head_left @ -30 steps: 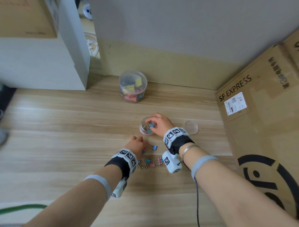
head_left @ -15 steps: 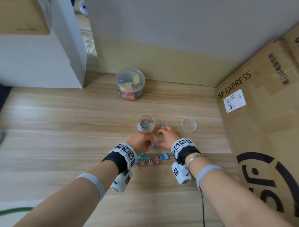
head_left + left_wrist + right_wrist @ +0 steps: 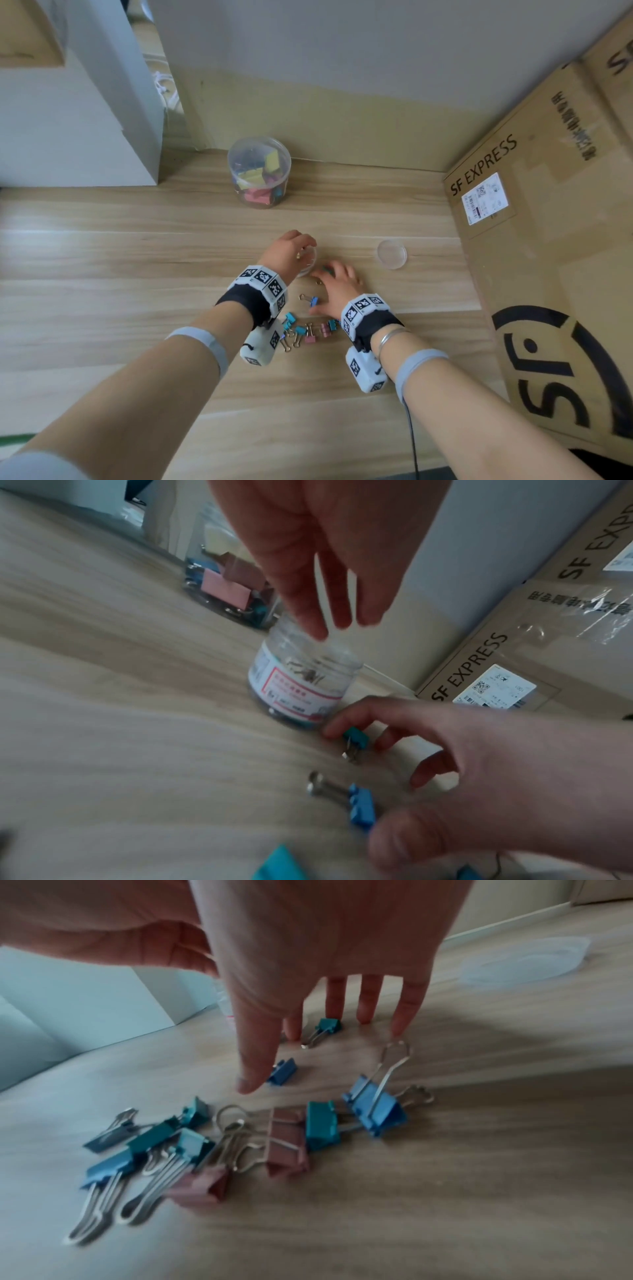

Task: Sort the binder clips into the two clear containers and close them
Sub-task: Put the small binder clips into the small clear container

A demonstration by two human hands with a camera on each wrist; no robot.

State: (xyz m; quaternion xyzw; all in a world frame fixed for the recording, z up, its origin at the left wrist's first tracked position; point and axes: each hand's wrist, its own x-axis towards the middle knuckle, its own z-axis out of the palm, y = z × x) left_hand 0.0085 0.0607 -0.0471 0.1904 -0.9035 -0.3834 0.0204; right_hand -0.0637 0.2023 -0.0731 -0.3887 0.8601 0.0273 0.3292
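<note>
A small clear labelled jar (image 3: 301, 680) stands open on the wooden table with a few clips inside. My left hand (image 3: 342, 615) hovers over its mouth, fingers straight and pointing down, holding nothing. It hides most of the jar (image 3: 310, 264) in the head view. Just right of the jar, my right hand (image 3: 304, 1056) has its fingertips down on the table around a small teal clip (image 3: 329, 1026). Its thumb is beside a small blue clip (image 3: 283, 1072). Several larger blue, teal and pink clips (image 3: 287, 1142) lie in a pile near my wrists.
A large clear container (image 3: 259, 171) holding big coloured clips stands farther back near the wall. The small jar's clear lid (image 3: 392, 254) lies to the right. A cardboard SF Express box (image 3: 548, 240) borders the right side and a white cabinet (image 3: 78, 120) the back left.
My right hand came back from the jar to the table and set its fingertips around the teal clip. My left hand left the loose clips and moved forward over the jar.
</note>
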